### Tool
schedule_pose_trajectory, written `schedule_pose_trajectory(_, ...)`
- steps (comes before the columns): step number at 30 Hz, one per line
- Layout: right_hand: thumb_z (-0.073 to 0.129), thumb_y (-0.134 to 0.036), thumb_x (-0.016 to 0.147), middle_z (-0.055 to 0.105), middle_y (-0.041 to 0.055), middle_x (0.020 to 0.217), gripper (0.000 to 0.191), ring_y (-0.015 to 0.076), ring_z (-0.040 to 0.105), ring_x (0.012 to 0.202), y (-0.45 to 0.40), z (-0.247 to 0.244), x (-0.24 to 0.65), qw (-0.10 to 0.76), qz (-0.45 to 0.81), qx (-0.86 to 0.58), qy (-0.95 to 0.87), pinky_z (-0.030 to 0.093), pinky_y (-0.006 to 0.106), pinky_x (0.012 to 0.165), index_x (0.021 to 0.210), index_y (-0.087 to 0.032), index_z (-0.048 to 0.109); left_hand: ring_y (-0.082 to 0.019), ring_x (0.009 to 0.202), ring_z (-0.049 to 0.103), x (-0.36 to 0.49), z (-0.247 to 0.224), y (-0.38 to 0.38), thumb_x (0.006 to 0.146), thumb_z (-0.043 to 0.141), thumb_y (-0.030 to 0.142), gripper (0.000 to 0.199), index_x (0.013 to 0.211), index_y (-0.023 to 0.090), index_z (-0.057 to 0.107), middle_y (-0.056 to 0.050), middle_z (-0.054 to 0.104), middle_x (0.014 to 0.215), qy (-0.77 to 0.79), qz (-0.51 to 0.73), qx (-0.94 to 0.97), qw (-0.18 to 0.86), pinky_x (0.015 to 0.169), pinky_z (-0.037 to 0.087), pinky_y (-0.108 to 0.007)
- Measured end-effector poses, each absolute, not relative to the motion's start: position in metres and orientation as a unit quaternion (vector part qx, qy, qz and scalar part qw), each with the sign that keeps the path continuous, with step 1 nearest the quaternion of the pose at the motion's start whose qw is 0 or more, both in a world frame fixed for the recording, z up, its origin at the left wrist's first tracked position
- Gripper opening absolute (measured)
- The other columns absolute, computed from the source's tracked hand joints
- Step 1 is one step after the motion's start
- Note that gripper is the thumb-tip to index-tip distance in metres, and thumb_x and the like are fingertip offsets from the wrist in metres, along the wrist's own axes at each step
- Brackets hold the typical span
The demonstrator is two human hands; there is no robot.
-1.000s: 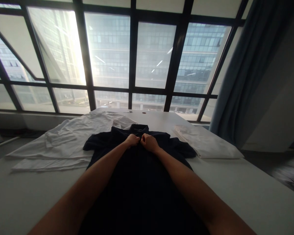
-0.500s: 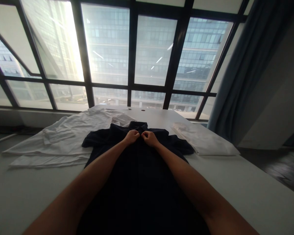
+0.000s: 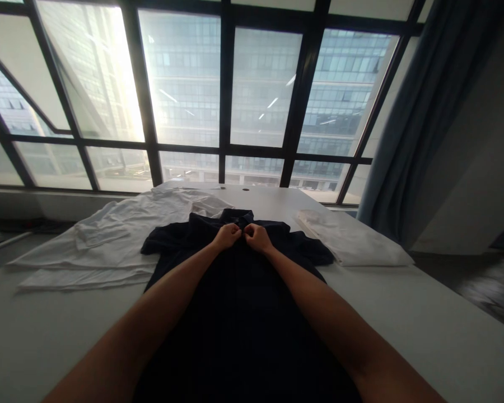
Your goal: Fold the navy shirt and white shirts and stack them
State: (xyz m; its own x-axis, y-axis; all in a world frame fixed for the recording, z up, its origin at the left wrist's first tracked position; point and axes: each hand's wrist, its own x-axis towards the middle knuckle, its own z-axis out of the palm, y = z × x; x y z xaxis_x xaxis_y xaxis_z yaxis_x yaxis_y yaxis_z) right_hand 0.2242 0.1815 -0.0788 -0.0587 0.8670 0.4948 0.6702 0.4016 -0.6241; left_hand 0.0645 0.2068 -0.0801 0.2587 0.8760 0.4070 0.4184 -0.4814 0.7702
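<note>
Head view: has anything changed around the dark shirt [image 3: 239, 296]?

– Only slightly. The left hand [image 3: 227, 235] and right hand [image 3: 258, 237] sit a touch nearer the collar [image 3: 237, 214] than a second ago; the shirt stays spread on the white table [image 3: 407, 313], between white garments [image 3: 121, 229] and a white bundle [image 3: 363, 240].

– And the grip?

– Both hands' fingertips look pinched on the shirt's front, just below the collar. Anything finer is too small to tell.

– Meaning?

– I'd judge the work there unfinished.
</note>
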Motion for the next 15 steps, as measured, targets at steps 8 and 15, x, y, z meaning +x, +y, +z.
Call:
schedule_pose_trajectory(8,0.068,-0.019,0.08,0.072,0.0029,0.082,0.006,0.0182,0.066,0.077,0.173,-0.072,0.221,0.333,0.075,-0.569,-0.748,0.048,0.024,0.072,0.084,-0.019,0.072,-0.021,0.079,0.065,0.056,-0.064,0.187,0.077,0.063,0.034,0.019,0.085,0.022,0.075,-0.005,0.072,0.083,0.547,0.285,0.782,0.094,0.067,0.045,-0.027)
schedule_pose_trajectory(15,0.061,-0.021,0.087,0.072,0.0083,0.101,0.019,0.0217,0.067,0.093,0.204,-0.045,0.22,0.29,0.025,-0.586,-0.756,0.049,0.028,0.084,0.101,-0.017,0.073,-0.025,0.098,0.065,0.052,-0.038,0.21,0.081,0.055,0.024,0.027,0.097,0.023,0.077,-0.008,0.072,0.106,0.58,0.229,0.779,0.064,0.081,0.049,-0.031)
